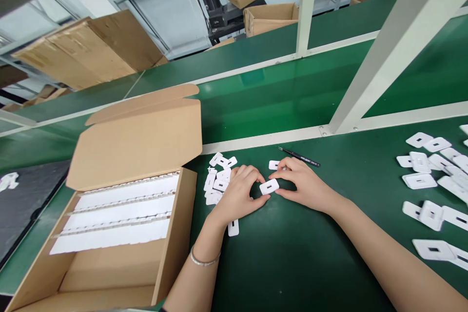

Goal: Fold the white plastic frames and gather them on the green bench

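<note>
Between my two hands is a small white rectangular plate (269, 186) with a dark slot in its middle. My left hand (243, 191) pinches its left side between thumb and fingers. At its right edge are the thumb and fingers of my right hand (300, 183). Another white plate (273, 165) lies on the green table just behind, partly under my right fingers. A loose pile of similar white pieces (220, 185) sits behind and left of my left hand, and one more slotted plate (233, 227) lies by my left wrist.
Black tweezers (300, 157) lie behind my right hand. An open cardboard box (186, 224) with rows of white pieces stands at the left. More white plates (419, 181) are scattered at the right. A pale metal post (387, 58) rises behind.
</note>
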### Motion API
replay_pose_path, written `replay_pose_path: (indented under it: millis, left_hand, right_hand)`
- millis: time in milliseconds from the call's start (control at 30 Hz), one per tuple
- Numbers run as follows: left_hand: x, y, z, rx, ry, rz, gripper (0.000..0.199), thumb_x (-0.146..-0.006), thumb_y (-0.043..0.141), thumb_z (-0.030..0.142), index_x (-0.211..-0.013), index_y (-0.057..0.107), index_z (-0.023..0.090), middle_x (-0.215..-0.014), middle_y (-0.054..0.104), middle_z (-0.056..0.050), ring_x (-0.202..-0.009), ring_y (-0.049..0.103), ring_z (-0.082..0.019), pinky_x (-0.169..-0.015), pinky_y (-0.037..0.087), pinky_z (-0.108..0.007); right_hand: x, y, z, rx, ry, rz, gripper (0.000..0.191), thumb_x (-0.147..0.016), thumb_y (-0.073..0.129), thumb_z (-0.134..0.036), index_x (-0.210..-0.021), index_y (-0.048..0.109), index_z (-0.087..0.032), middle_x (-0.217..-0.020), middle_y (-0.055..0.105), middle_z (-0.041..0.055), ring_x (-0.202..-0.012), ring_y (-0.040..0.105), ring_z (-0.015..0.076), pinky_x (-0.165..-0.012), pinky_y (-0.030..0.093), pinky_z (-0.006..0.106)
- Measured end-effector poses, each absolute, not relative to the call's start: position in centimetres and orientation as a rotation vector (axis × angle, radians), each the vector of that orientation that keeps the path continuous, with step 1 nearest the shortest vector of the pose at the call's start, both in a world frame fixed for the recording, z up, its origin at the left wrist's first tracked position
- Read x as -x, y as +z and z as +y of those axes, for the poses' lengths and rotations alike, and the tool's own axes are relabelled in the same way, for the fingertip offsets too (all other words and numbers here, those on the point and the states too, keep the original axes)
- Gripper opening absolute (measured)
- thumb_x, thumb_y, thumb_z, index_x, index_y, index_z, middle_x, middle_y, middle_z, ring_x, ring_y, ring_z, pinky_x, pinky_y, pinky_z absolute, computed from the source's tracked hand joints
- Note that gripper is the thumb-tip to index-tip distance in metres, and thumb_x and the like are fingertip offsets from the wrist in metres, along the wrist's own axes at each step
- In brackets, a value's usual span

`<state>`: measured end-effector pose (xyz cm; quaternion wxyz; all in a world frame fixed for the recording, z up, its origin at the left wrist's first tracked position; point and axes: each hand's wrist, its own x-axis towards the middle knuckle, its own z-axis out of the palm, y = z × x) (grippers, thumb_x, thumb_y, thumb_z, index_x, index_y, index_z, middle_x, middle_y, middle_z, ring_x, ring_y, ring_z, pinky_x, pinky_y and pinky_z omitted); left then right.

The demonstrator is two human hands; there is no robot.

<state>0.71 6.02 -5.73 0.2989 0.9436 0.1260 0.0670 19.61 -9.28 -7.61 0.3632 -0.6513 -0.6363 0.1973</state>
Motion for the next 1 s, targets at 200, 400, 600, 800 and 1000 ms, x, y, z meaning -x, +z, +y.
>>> replay_pose_path:
  millis: [200,400,600,800,1000]
  left_hand:
    - [-0.75,-5.68,6.02,-2.509,0.176,0.328,0.020,-0.091,0.072,0.025,-0.103,0.055,0.024,-0.106,0.061,-0.002,-0.104,0.055,-0.024,-0.094,0.035,-0.043]
    - [-0.75,-5.69,6.02,-2.514,0.172,0.326,0.020,-0.090,0.071,0.025,-0.102,0.055,0.024,-0.105,0.060,-0.002,-0.103,0.055,-0.024,-0.094,0.036,-0.043]
    - [-0.84,-5.71,5.80,-2.504,0.188,0.308,0.021,-0.089,0.071,0.023,-0.103,0.055,0.024,-0.105,0.060,-0.002,-0.104,0.055,-0.024,-0.096,0.036,-0.044]
    - [-0.89,-5.71,5.65,-2.514,0.208,0.287,0.021,-0.090,0.071,0.024,-0.101,0.054,0.023,-0.104,0.060,-0.001,-0.101,0.055,-0.023,-0.096,0.036,-0.044]
    - [-0.94,-5.75,5.55,-2.542,0.221,0.286,0.019,-0.088,0.068,0.020,-0.100,0.053,0.023,-0.103,0.060,-0.001,-0.101,0.056,-0.023,-0.096,0.037,-0.044]
  right_hand:
    - [-19.60,-7.59,-9.29,1.677,0.497,-1.643,0.024,-0.091,0.075,-0.019,-0.114,0.073,-0.025,-0.116,0.059,0.0083,-0.114,0.059,0.0277,-0.101,0.049,0.045]
    - [-19.50,-7.33,-9.33,1.692,0.506,-1.649,0.022,-0.091,0.072,-0.018,-0.111,0.070,-0.025,-0.116,0.059,0.0077,-0.112,0.059,0.0271,-0.100,0.048,0.045]
    - [-19.35,-7.06,-9.38,1.703,0.498,-1.654,0.021,-0.089,0.070,-0.017,-0.108,0.068,-0.025,-0.115,0.059,0.0072,-0.111,0.058,0.0271,-0.099,0.048,0.046]
    - [-19.26,-6.87,-9.40,1.712,0.478,-1.674,0.024,-0.085,0.072,-0.016,-0.107,0.067,-0.025,-0.114,0.059,0.0066,-0.112,0.059,0.0278,-0.099,0.048,0.046]
    - [-19.10,-6.91,-9.44,1.727,0.480,-1.675,0.023,-0.085,0.071,-0.014,-0.105,0.067,-0.025,-0.114,0.058,0.0063,-0.113,0.059,0.0278,-0.100,0.047,0.047]
